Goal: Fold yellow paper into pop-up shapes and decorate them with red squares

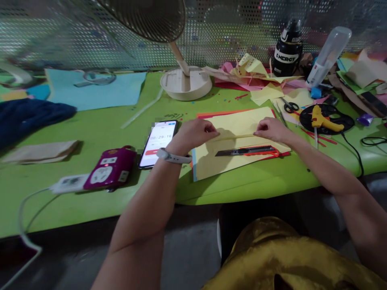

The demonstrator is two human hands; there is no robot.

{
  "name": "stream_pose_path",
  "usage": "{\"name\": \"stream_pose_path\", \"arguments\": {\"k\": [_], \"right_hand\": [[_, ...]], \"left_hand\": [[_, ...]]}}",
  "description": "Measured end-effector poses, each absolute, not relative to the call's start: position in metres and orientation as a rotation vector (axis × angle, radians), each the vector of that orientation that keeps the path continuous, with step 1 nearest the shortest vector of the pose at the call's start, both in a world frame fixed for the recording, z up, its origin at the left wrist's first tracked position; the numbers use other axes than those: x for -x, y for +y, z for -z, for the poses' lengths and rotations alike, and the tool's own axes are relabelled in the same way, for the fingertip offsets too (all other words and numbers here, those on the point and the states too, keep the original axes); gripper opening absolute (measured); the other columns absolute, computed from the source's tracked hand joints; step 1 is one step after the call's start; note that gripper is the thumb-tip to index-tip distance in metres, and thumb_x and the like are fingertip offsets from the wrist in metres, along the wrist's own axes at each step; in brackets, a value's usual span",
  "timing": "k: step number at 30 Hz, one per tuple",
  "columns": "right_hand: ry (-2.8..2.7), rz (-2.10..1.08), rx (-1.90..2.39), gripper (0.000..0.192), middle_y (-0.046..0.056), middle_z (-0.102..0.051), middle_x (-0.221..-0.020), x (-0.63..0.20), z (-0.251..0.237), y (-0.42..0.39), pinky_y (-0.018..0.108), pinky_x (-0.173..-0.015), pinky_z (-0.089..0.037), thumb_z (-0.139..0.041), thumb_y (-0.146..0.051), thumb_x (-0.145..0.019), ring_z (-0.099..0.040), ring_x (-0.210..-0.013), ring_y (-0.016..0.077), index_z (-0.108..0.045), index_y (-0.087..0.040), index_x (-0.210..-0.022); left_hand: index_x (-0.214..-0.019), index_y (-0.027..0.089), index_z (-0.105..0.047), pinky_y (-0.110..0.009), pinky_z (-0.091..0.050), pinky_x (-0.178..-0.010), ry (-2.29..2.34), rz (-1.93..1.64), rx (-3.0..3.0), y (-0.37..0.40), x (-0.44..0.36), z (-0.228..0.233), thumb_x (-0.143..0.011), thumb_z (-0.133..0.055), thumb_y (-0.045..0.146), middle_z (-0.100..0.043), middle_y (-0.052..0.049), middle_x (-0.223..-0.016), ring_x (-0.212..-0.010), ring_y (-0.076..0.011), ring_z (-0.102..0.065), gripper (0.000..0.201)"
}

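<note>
- Left hand: fingers pinched shut on the left end of a thin yellow paper strip. A pale wristband sits on this wrist.
- Right hand: fingers pinched shut on the right end of the same strip. The strip spans level between both hands, just above the paper below.
- Yellow paper sheet: lies flat on the green desk, directly under the hands, on top of red and orange sheets whose edges show at its upper border.
- Utility knife: orange-and-black body, lies on the yellow sheet just in front of the hands, touched by neither hand.
- Progress, judged from the layout: the strip appears already separated from the sheet, and the knife is set down. No fold, glue or join is visible on the strip, so any shaping or attaching looks not yet done.
- Smartphone: lies face up just left of the left hand, with a running timer display.
- Purple power strip: near the desk's front edge, left of the smartphone.
- Yellow glue gun: rests on a black dish right of the right hand, apart from it.
- Scissors: lie beyond the sheet among loose coloured paper scraps.
- Fan base: stands at the desk's far side.
</note>
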State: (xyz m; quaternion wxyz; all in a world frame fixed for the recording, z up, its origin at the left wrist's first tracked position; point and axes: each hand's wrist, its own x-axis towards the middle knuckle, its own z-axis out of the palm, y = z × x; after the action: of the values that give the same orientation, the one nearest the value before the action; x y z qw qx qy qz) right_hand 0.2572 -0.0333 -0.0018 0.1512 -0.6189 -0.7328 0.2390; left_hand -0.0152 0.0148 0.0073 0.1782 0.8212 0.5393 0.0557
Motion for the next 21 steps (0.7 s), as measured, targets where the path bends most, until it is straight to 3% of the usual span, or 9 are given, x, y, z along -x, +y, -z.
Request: {"name": "stream_pose_path", "arguments": {"k": [3,5,7,9,12,21], "right_hand": [[-2.096,-0.685,1.785,0.015,0.008,-0.072,-0.092,-0.255,0.001,-0.035,0.029,-0.072,-0.044,-0.073,-0.03,-0.084,-0.061,-0.081,0.0174,-0.073,-0.015,-0.08],[-2.097,-0.684,1.79,0.014,0.008,-0.072,-0.092,-0.254,0.0,-0.035,0.029,-0.071,-0.043,-0.073,-0.028,-0.084,-0.061,-0.081,0.0171,-0.074,-0.015,-0.082],[-2.096,-0.696,1.777,0.012,0.007,-0.073,-0.09,-0.253,0.0,-0.035,0.028,-0.071,-0.043,-0.072,-0.026,-0.085,-0.062,-0.08,0.0163,-0.075,-0.015,-0.083],[-2.093,-0.7,1.757,0.011,0.006,-0.074,-0.088,-0.253,0.001,-0.035,0.027,-0.071,-0.042,-0.072,-0.025,-0.085,-0.062,-0.079,0.0155,-0.075,-0.015,-0.084],[-2.094,-0.688,1.748,0.011,0.006,-0.074,-0.088,-0.254,0.003,-0.034,0.026,-0.07,-0.041,-0.073,-0.025,-0.084,-0.062,-0.078,0.0151,-0.076,-0.014,-0.084],[-2.102,-0.714,1.746,0.012,0.008,-0.075,-0.087,-0.254,0.001,-0.034,0.026,-0.068,-0.04,-0.074,-0.024,-0.084,-0.062,-0.076,0.0145,-0.077,-0.012,-0.084]], "left_hand": [[-0.106,0.016,-0.073,-0.049,-0.043,-0.102,1.707,-0.655,-2.514,-0.007,-0.003,-0.007,-0.097,-0.044,0.034,-0.073,-0.014,-0.116,-0.112,-0.0308,-0.065,0.035],[-0.135,0.017,-0.06,-0.047,-0.035,-0.115,1.326,-0.635,-2.69,-0.023,-0.019,0.003,-0.103,-0.036,0.043,-0.06,-0.013,-0.143,-0.135,-0.0276,-0.053,0.048],[-0.152,0.013,-0.041,-0.047,-0.021,-0.123,1.022,-0.427,-2.795,-0.035,-0.031,0.019,-0.104,-0.029,0.051,-0.038,-0.015,-0.161,-0.151,-0.0268,-0.032,0.063],[-0.159,0.012,-0.026,-0.049,-0.01,-0.126,0.939,-0.288,-2.825,-0.041,-0.037,0.034,-0.102,-0.025,0.06,-0.025,-0.017,-0.166,-0.155,-0.0275,-0.019,0.075],[-0.162,0.011,-0.015,-0.051,-0.001,-0.126,0.934,-0.235,-2.841,-0.041,-0.037,0.046,-0.1,-0.023,0.066,-0.018,-0.017,-0.168,-0.157,-0.028,-0.011,0.083],[-0.162,0.013,-0.013,-0.047,-0.003,-0.127,0.943,-0.042,-2.699,-0.033,-0.033,0.038,-0.098,-0.016,0.071,-0.012,-0.014,-0.169,-0.157,-0.0227,-0.007,0.086]]}}
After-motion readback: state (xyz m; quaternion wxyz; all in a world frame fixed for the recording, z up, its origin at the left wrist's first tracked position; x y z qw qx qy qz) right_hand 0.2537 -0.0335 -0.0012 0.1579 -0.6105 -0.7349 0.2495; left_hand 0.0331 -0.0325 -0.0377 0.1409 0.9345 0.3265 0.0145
